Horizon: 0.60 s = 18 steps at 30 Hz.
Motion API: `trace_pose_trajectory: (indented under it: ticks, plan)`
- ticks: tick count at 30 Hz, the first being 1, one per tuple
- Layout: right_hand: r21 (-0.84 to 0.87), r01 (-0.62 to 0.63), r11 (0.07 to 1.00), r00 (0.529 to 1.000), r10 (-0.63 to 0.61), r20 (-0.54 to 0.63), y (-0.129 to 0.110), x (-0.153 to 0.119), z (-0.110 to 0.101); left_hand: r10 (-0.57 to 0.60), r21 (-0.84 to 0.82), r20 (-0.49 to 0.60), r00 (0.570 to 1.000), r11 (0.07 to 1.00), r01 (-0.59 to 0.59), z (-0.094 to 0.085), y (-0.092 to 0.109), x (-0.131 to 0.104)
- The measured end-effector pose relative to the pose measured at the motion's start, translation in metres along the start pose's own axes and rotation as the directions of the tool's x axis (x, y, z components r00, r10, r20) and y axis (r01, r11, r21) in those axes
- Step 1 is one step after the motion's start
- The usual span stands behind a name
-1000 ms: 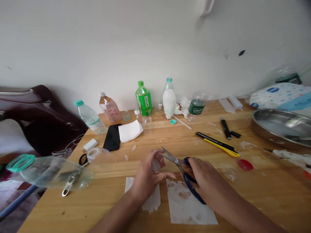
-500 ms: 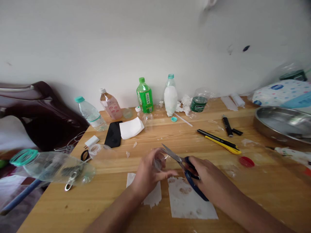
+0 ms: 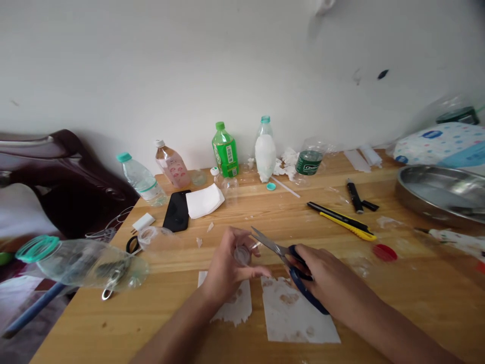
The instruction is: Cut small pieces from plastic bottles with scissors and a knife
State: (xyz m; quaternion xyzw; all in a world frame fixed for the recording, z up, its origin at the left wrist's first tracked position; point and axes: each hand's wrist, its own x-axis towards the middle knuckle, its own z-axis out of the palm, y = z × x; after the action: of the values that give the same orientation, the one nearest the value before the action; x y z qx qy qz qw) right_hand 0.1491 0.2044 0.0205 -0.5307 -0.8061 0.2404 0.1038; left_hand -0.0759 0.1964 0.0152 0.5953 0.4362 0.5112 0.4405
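Note:
My left hand [image 3: 231, 265] curls round a small clear plastic piece [image 3: 242, 254], its thumb and fingers bent about it. In my right hand [image 3: 318, 273] are scissors with dark blue handles [image 3: 305, 290]; their blades point up and left, close to the right side of the plastic piece. Whether the blades touch it cannot be made out. Beneath the left hand lies a torn white paper [image 3: 240, 306], and a larger stained paper [image 3: 299, 318] is below the scissors.
A yellow utility knife [image 3: 344, 221] and red disc [image 3: 384, 252] lie right. A metal basin [image 3: 413, 199] stands far right. Bottles, including a green one [image 3: 226, 154], line the wall. A cut clear bottle [image 3: 83, 260] lies left, near a phone [image 3: 177, 211].
My left hand has shifted slightly left and turned a little with the plastic piece. The scissor blades look slightly more closed.

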Motion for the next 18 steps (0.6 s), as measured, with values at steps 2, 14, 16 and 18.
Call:
trace_pose_trajectory:
  ticks: [2, 14, 16, 18]
  plan:
    - [-0.011, -0.005, 1.0, 1.0, 0.005, -0.011, -0.0006, 0.001, -0.0021, -0.005, -0.01, -0.039, 0.999, 1.0, 0.005, -0.0008, -0.0004, -0.0003]
    - [-0.092, -0.026, 0.995, 0.995, 0.017, -0.1, 0.0001, 0.0028, 0.0005, -0.036, -0.142, -0.104, 0.994, 0.99, 0.021, 0.0033, -0.0071, 0.0023]
    - [-0.068, -0.037, 0.997, 0.997, 0.032, -0.071, -0.0008, 0.0025, 0.0004, -0.03, -0.128, -0.106, 0.994, 0.992, 0.016, 0.0037, -0.0066, 0.0012]
    - [-0.009, -0.041, 0.999, 0.999, 0.041, -0.006, -0.0014, 0.0017, 0.0008, -0.012, -0.092, -0.105, 0.994, 0.996, 0.003, 0.0038, -0.0067, -0.0002]
